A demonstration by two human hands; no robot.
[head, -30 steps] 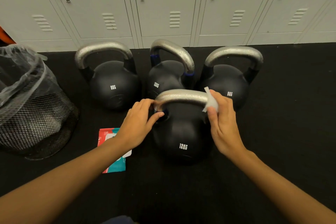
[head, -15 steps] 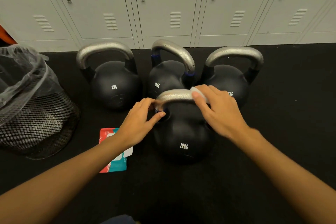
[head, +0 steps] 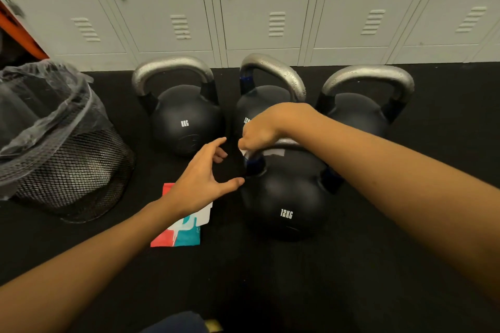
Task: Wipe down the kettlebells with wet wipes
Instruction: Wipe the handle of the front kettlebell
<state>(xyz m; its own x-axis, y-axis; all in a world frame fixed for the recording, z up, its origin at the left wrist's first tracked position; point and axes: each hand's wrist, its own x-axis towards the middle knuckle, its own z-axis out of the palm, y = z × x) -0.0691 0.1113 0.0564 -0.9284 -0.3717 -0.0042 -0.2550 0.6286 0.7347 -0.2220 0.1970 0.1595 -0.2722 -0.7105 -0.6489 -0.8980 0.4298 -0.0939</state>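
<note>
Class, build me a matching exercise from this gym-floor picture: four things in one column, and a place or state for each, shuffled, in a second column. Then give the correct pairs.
Things
1. wet wipe
2. wipes packet
3. mesh bin
4. left hand

Places or states
A. lined with a clear bag, at the far left
B. pressed on the handle of the front kettlebell by the right hand
C. flat on the floor, partly under the left wrist
D. open, fingers spread, holding nothing

Pairs: 1-B, 2-C, 3-A, 4-D
</note>
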